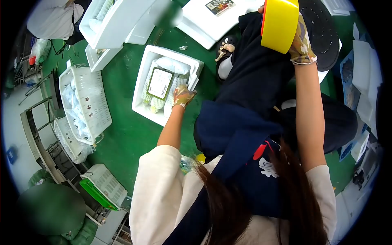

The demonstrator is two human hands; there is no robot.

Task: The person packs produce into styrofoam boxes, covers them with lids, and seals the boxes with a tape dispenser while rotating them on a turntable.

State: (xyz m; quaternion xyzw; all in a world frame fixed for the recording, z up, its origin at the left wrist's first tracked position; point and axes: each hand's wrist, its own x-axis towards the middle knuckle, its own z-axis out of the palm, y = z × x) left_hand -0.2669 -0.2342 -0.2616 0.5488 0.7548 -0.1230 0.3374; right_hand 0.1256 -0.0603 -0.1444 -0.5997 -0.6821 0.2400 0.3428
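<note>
My left hand (183, 96), in a camouflage-patterned glove, is closed on the right rim of a white foam box (141, 92) on the floor. Inside the box lie several long items in white foam netting (175, 90) and a pale ice pack (173, 65). A white label card with a green border (160, 83) rests on top of them. My right hand (303, 45), gloved in the same pattern, grips a wide roll of yellow tape (279, 25) above my leg. The tape partly hides its fingers.
White crates with blue-white packs (87, 104) stand at left, near a green-and-white crate (104, 188). More foam boxes (118, 20) and a white lid (210, 18) lie at the top. A black perforated stool (324, 32) is at upper right. Another person (55, 20) is at upper left.
</note>
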